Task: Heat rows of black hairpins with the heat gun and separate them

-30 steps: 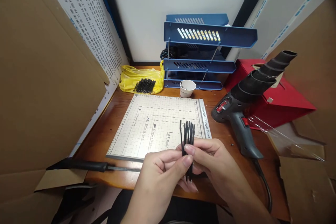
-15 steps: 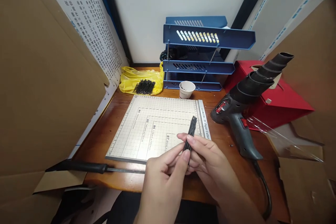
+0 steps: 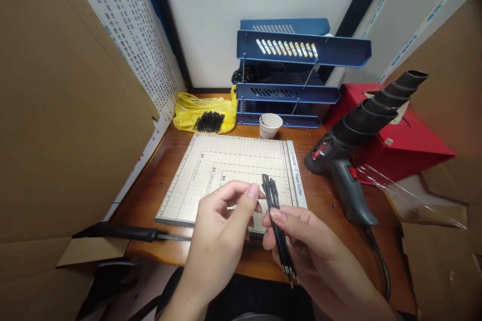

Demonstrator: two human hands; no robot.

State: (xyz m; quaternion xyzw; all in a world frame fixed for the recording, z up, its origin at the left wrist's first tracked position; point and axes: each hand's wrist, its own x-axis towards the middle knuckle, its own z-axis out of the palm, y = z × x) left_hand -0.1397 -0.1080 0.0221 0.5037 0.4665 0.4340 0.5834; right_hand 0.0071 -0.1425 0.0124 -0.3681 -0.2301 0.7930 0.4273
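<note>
My right hand (image 3: 312,241) grips a bundle of thin black wires (image 3: 276,225) between thumb and fingers. The bundle tilts, its upper ends leaning left and its bare metal tips pointing down toward me. Close by its upper end is my left hand (image 3: 222,230), thumb and forefinger pinched together; whether anything is between them I cannot tell. Below both hands lies a paper cutter board (image 3: 184,175) with printed grid lines. More black wires (image 3: 210,122) rest in a pile on a yellow plastic bag (image 3: 184,110) at the back left.
Behind the board stands a white paper cup (image 3: 270,128) with a few thin pieces inside, before a blue tiered tray (image 3: 286,93). A heat gun (image 3: 350,170) lies right, against a red box (image 3: 406,145). The cutter's black handle (image 3: 131,233) sticks out left. Cardboard walls (image 3: 56,110) flank the table.
The bundle has turned from leaning right to leaning left, with its lower metal tips now showing. My left hand has come off the bundle's lower part and moved left and up.
</note>
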